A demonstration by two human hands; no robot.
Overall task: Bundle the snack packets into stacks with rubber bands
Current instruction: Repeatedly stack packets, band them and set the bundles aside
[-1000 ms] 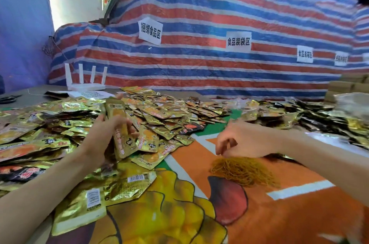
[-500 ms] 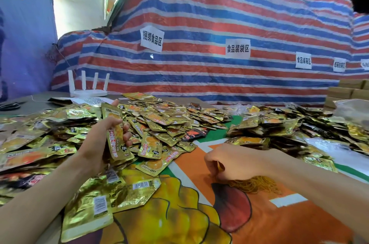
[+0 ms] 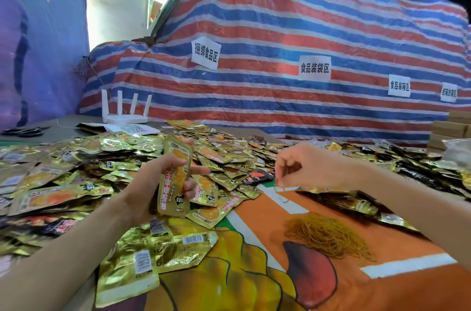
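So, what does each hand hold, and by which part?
The left hand grips a stack of gold foil snack packets around its middle; the right hand pinches a thin yellow rubber band by its top end.

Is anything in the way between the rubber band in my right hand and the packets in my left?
Nothing visible. The rubber band hangs from the right hand, the left hand holds the packet stack upright; only air separates them.

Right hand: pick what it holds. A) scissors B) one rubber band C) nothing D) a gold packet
B: the right hand pinches one thin rubber band, which hangs clear of the pile of bands, while the left hand grips the packets.
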